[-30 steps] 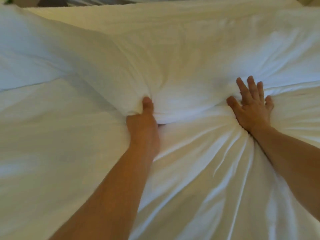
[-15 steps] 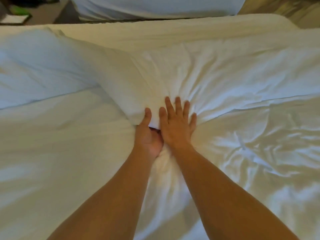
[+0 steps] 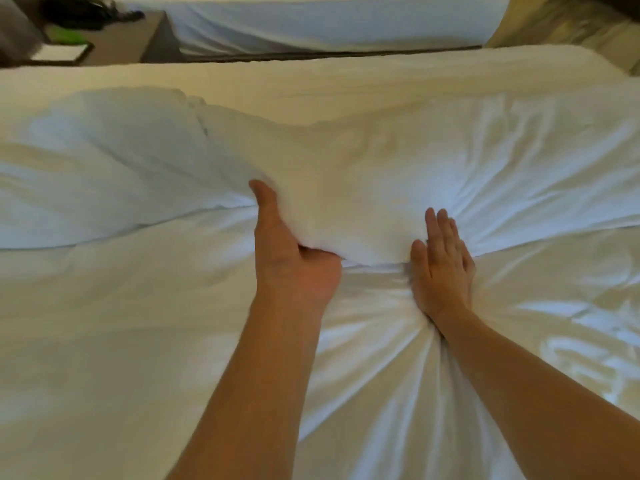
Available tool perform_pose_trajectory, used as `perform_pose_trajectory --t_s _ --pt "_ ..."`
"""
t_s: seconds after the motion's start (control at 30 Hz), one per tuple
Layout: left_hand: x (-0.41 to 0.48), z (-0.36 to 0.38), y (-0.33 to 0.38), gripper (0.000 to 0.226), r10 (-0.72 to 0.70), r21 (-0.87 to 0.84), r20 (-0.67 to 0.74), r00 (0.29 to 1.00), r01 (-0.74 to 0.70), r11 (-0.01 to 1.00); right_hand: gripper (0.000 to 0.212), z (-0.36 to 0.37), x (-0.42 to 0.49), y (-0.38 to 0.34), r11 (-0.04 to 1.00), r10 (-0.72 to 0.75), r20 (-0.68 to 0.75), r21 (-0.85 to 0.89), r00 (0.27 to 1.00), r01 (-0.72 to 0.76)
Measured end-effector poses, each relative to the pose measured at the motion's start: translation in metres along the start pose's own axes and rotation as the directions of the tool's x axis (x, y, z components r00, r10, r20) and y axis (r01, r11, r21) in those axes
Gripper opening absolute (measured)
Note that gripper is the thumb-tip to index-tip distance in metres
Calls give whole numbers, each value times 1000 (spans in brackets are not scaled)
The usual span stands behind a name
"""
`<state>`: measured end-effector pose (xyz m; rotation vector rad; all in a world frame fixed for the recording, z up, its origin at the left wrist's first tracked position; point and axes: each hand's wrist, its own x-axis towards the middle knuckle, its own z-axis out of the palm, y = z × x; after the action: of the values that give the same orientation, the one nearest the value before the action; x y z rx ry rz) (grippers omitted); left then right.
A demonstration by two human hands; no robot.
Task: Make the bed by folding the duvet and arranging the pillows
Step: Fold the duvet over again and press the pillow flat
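A white duvet (image 3: 363, 168) lies across the bed, its thick folded edge bunched in the middle of the view. My left hand (image 3: 291, 258) grips that folded edge, thumb on top and fingers tucked under the fabric. My right hand (image 3: 441, 265) lies flat with fingers together, pressing down at the fold line just right of the left hand. Creases fan out from under my right wrist over the white sheet (image 3: 121, 341) in the foreground. A puffed part of the duvet or a pillow (image 3: 104, 161) sits at the left; I cannot tell which.
Beyond the far edge of this bed stands a second bed with white bedding (image 3: 329, 22). A dark nightstand (image 3: 114, 43) with a green item and a black object is at the top left. A tan surface (image 3: 561, 26) shows at the top right.
My hands, side by side half a second ago, have spread apart. The left hand lifted the fold higher; the right slid to the right along the fold line. The view tilted up.
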<state>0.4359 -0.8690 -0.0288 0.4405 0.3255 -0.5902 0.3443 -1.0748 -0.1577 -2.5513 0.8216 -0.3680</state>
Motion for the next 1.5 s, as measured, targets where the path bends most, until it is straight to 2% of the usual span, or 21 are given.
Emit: perform_pose_trajectory --t_s 0.1,0.3,0.43,0.53,0.63,0.7,0.73,0.77,0.8,0.83,0.87,0.9,0.93,0.97,1.07,1.13,1.2,1.23,1.33,1.4,1.5 --pt "-9 -27 11 75 38 -53 34 999 -36 998 61 4 3 2 996 12 73 -94 997 -5" --pt "44 -26 85 91 21 -237 -144 989 -56 970 64 10 6 5 988 22 77 -156 997 -9" --pt "79 -10 101 68 -141 -102 -319 937 114 988 65 11 6 5 986 32 82 -167 996 -18" --pt "74 0 109 45 -202 75 -290 936 233 970 65 12 6 6 986 31 72 -168 997 -19" --pt "52 14 119 25 -75 158 -250 965 117 981 64 11 6 5 987 40 70 -161 997 -28" --pt "33 22 117 15 286 210 -275 918 -233 949 63 9 5 3 987 41 58 -155 997 -32" --pt "18 24 111 18 547 348 -266 794 -450 823 63 9 5 2 988 37 53 -153 998 -29" --pt "2 23 102 22 791 559 -189 581 -599 573 63 9 4 2 988 37 53 -150 998 -29" --pt "-15 16 91 22 938 748 12 347 -626 222 63 9 4 2 988 44 59 -150 997 -35" --pt "-26 -1 79 19 952 822 222 210 -566 -67 64 9 4 2 987 55 69 -152 996 -44" --pt "-32 -23 68 18 922 846 357 151 -472 -250 65 8 5 2 987 67 78 -154 995 -55" --pt "-33 -47 63 19 892 862 428 141 -361 -357 66 8 6 2 985 75 85 -159 994 -61" --pt "-32 -71 63 19 879 886 441 180 -244 -395 67 8 6 1 984 77 89 -166 993 -61" --pt "-30 -91 67 17 888 923 385 253 -113 -368 67 9 7 1 984 73 93 -167 993 -57" --pt "-40 -118 90 19 866 985 30 498 130 -109 69 5 8 -2 988 76 81 -137 994 -65" --pt "-53 -119 105 27 831 981 35 556 139 -134 71 -5 12 -19 986 142 68 -92 987 -136" --pt "-60 -111 120 33 822 975 110 559 99 -198 75 -15 14 -57 969 244 6 37 970 -244" --pt "-61 -105 127 35 820 972 130 557 92 -216 74 -15 10 -85 969 234 -53 98 971 -228" --pt "-66 -93 138 37 784 944 217 582 78 -319 68 -1 -19 -191 988 -57 -160 135 985 79" --pt "-68 -87 145 37 748 911 322 581 25 -412 70 24 -35 -247 973 -188 40 141 981 181" --pt "-62 -70 162 40 712 845 485 507 -61 -532 77 81 -58 -265 989 -147 307 71 940 131"
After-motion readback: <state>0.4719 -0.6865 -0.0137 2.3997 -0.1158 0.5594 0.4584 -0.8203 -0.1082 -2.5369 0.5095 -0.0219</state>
